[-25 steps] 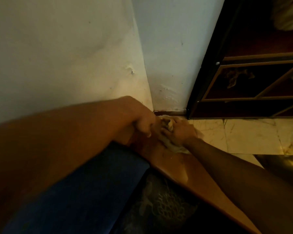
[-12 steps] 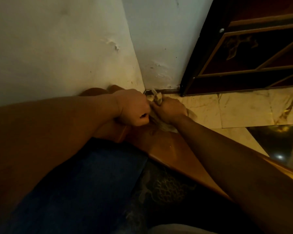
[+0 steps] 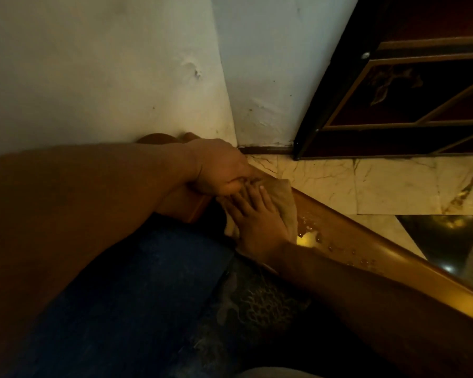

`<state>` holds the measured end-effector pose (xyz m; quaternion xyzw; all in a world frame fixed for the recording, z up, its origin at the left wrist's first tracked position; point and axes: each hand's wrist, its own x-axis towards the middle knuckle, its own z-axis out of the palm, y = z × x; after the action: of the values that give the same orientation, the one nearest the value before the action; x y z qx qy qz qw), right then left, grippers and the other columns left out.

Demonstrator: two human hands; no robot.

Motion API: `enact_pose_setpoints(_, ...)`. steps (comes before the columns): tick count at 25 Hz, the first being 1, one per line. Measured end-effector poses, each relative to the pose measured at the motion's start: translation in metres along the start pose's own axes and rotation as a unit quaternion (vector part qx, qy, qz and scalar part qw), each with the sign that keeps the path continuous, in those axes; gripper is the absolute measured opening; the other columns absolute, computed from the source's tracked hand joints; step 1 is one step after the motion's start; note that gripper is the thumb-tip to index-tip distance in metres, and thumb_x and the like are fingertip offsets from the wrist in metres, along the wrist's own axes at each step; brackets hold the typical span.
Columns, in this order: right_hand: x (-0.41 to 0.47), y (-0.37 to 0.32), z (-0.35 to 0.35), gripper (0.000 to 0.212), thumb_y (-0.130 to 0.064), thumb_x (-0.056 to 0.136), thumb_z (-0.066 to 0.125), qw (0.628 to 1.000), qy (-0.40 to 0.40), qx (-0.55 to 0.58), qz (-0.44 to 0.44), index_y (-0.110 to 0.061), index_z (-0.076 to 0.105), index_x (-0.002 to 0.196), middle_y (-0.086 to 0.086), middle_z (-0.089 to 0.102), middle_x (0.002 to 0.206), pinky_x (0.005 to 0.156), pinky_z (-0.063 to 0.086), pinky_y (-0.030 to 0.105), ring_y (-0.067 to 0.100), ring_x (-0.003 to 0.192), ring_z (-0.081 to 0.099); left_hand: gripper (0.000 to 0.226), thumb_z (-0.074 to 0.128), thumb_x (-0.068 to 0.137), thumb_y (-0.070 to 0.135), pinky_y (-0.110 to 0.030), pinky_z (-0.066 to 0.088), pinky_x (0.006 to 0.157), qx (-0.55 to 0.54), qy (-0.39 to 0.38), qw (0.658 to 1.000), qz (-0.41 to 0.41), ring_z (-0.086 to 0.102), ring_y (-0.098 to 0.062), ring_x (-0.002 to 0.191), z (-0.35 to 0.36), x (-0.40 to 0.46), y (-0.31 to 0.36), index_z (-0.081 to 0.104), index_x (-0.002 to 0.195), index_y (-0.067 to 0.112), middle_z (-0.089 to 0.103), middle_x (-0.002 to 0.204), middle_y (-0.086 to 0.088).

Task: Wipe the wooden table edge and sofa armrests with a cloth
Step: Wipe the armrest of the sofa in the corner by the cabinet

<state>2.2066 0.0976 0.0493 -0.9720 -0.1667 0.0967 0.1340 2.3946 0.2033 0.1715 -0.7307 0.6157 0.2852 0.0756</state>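
A glossy wooden sofa armrest (image 3: 372, 257) runs from the wall corner down to the lower right, with water drops on it. A crumpled beige cloth (image 3: 283, 197) lies on its far end. My right hand (image 3: 257, 216) lies flat on the cloth with straight fingers and presses it onto the wood. My left hand (image 3: 221, 170) curls its fingers round the far end of the cloth and the armrest end. Part of the cloth is hidden under both hands.
A blue cushion (image 3: 137, 301) and a dark patterned fabric (image 3: 251, 309) fill the sofa seat below. White walls (image 3: 120, 64) meet in a corner behind. A dark cabinet (image 3: 407, 105) stands on the marble floor (image 3: 393, 184) at right. A glass surface (image 3: 448, 241) lies beyond the armrest.
My right hand has opened from a bunched grip and now lies flat on the spread cloth, a little nearer along the armrest. My left hand stays at the armrest's far end.
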Motion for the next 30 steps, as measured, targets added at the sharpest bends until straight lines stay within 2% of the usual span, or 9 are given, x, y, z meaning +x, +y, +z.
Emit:
enact_pose_setpoints(3,-0.034,0.031,-0.008,0.085,-0.066,0.093,0.046,0.977,-0.089,-0.024,-0.195,-0.030,0.018,0.165,0.007,0.014,0.174,0.127,-0.004,0.058,0.036,0.160,0.003,0.050,0.029,0.082,0.050,-0.026,0.031,0.063,0.005,-0.009,1.000,-0.009,0.049,-0.013,0.077,0.000,0.002,0.000,0.062,0.107,0.022,0.065,0.102,-0.002)
enact_pose_setpoints(5,-0.021,0.035,-0.016,0.089,-0.070,0.093,0.047,0.978,-0.126,-0.020,-0.168,-0.032,0.012,0.166,0.006,0.010,0.175,0.128,-0.004,0.056,0.034,0.160,0.002,0.052,0.029,0.081,0.052,-0.029,0.034,0.069,0.011,-0.002,1.000,-0.013,0.051,-0.014,0.079,0.002,0.004,0.001,0.063,0.107,0.022,0.066,0.103,-0.002)
enact_pose_setpoints(9,-0.004,-0.010,-0.001,0.089,-0.062,0.093,0.056,1.000,-0.021,0.009,0.019,-0.033,0.013,0.166,0.005,0.013,0.174,0.127,-0.007,0.055,0.035,0.160,0.003,0.066,0.022,0.077,0.058,-0.030,0.036,0.073,0.018,0.010,1.000,-0.021,0.054,-0.017,0.083,0.005,0.004,-0.003,0.064,0.114,0.023,0.066,0.107,0.000)
enact_pose_setpoints(14,-0.053,0.032,-0.003,0.091,-0.074,0.087,0.035,0.993,-0.059,-0.023,-0.104,-0.036,0.009,0.165,0.003,0.005,0.175,0.126,-0.008,0.056,0.033,0.160,-0.003,0.048,0.027,0.080,0.055,-0.031,0.037,0.073,0.019,-0.028,0.999,-0.029,0.051,-0.015,0.083,0.001,0.003,0.000,0.058,0.102,0.026,0.062,0.102,0.000)
enact_pose_setpoints(19,0.015,0.085,-0.033,0.082,-0.082,0.087,0.033,0.966,-0.021,0.102,0.237,-0.034,0.039,0.153,0.012,0.048,0.155,0.101,0.047,0.052,0.038,0.125,0.055,0.021,0.040,0.094,0.040,-0.033,0.037,0.074,0.033,-0.023,0.999,-0.021,0.052,-0.019,0.085,0.000,0.004,0.001,0.052,0.092,0.023,0.062,0.103,-0.004)
enact_pose_setpoints(21,0.042,0.110,-0.044,0.060,-0.074,0.098,0.036,0.923,-0.075,0.238,0.292,-0.028,0.065,0.122,0.012,0.065,0.134,0.082,0.045,0.035,0.026,0.100,0.062,0.017,0.038,0.093,0.042,-0.030,0.031,0.073,0.027,-0.023,0.999,-0.031,0.045,-0.016,0.081,0.000,0.004,0.002,0.048,0.088,0.028,0.058,0.096,0.000)
enact_pose_setpoints(24,0.039,0.125,-0.053,0.038,-0.062,0.104,0.043,0.867,-0.088,0.364,0.329,-0.034,0.063,0.087,0.009,0.067,0.122,0.065,0.038,0.028,0.011,0.079,0.056,0.043,0.029,0.082,0.049,-0.030,0.032,0.075,0.022,-0.025,0.999,-0.040,0.045,-0.016,0.082,0.001,0.002,-0.001,0.059,0.097,0.022,0.057,0.097,0.001)
enact_pose_setpoints(27,0.001,0.090,-0.031,0.064,-0.073,0.096,0.031,0.948,0.006,0.156,0.279,-0.032,0.054,0.140,0.010,0.059,0.144,0.090,0.047,0.040,0.029,0.116,0.062,0.047,0.030,0.083,0.048,-0.033,0.040,0.079,0.017,-0.023,0.999,-0.030,0.054,-0.020,0.088,0.001,0.000,0.000,0.062,0.102,0.020,0.063,0.106,-0.003)
enact_pose_setpoints(30,-0.051,0.007,-0.002,0.090,-0.072,0.087,0.048,0.984,0.050,0.049,0.164,-0.039,0.014,0.164,0.009,0.019,0.172,0.125,0.006,0.061,0.041,0.156,0.016,0.038,0.036,0.093,0.042,-0.031,0.038,0.077,0.037,-0.030,0.998,-0.038,0.053,-0.017,0.088,-0.002,0.000,0.000,0.063,0.108,0.019,0.064,0.109,-0.003)
